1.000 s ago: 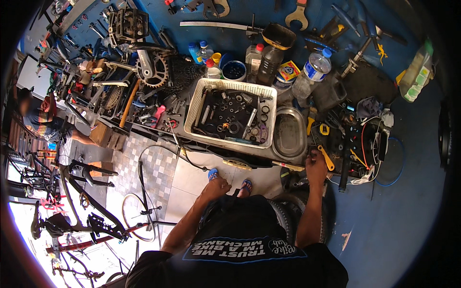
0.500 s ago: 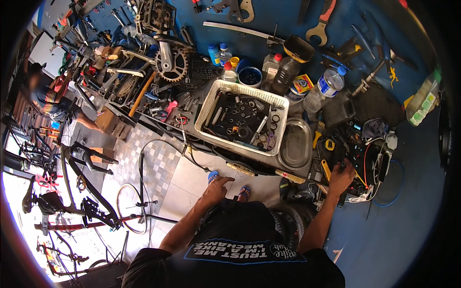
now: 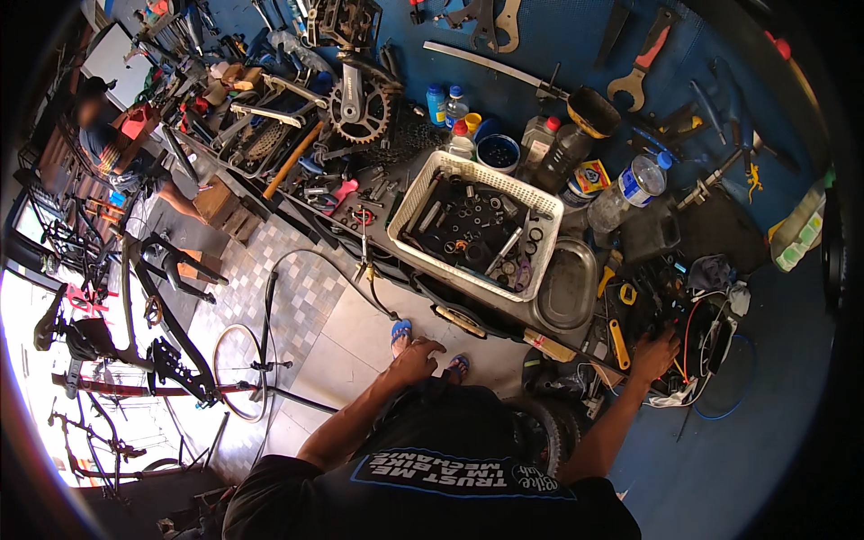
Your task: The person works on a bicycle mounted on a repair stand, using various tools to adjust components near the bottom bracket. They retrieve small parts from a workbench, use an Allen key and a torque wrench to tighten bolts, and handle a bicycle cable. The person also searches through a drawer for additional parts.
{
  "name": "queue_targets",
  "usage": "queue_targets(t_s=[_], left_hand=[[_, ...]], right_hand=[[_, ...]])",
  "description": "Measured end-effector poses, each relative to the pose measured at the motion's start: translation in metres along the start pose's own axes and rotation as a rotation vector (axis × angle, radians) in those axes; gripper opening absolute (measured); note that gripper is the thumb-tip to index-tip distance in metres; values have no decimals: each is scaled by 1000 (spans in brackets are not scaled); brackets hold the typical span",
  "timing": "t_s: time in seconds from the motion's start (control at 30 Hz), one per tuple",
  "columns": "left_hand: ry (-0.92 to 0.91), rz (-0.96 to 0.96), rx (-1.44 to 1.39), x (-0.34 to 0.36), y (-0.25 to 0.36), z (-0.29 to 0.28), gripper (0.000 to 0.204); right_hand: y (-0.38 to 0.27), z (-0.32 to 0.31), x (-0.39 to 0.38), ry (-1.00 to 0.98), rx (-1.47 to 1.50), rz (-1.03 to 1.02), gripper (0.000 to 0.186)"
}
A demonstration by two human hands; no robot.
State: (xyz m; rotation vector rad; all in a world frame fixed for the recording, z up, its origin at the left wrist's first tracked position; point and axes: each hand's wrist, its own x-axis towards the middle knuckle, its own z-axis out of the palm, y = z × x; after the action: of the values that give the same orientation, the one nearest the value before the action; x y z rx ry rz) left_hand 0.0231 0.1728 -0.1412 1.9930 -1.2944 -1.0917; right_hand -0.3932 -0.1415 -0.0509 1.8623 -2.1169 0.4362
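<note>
Near the worktop's (image 3: 508, 312) front right corner, the right hand's (image 3: 655, 357) fingers are spread beside a yellow-handled tool (image 3: 619, 345), probably stiff, best gripped mid-handle.

Yellow tool (image 3: 619, 345), cream basket (image 3: 454, 269), blue wall (image 3: 567, 54), grey-and-white checkered tiles (image 3: 297, 270)

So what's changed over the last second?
The right hand moved rightward past the long yellow tool, toward the cables; its grip is unclear. The left hand stays over the floor, holding nothing visible. The white basket and oval tray stayed put.
</note>
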Motion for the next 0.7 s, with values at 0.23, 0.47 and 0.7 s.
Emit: queue_targets(t_s=[0.23, 0.47, 0.7], left_hand=[[-1, 11, 2, -4, -4, 2, 38], [28, -15, -13, -13, -17, 16, 39], [6, -67, -28, -24, -22, 17, 38]], right_hand=[[11, 1, 17, -109, 118, -7, 63], [21, -4, 18, -276, 262, 33, 73], [54, 32, 24, -150, 322, -153, 64]])
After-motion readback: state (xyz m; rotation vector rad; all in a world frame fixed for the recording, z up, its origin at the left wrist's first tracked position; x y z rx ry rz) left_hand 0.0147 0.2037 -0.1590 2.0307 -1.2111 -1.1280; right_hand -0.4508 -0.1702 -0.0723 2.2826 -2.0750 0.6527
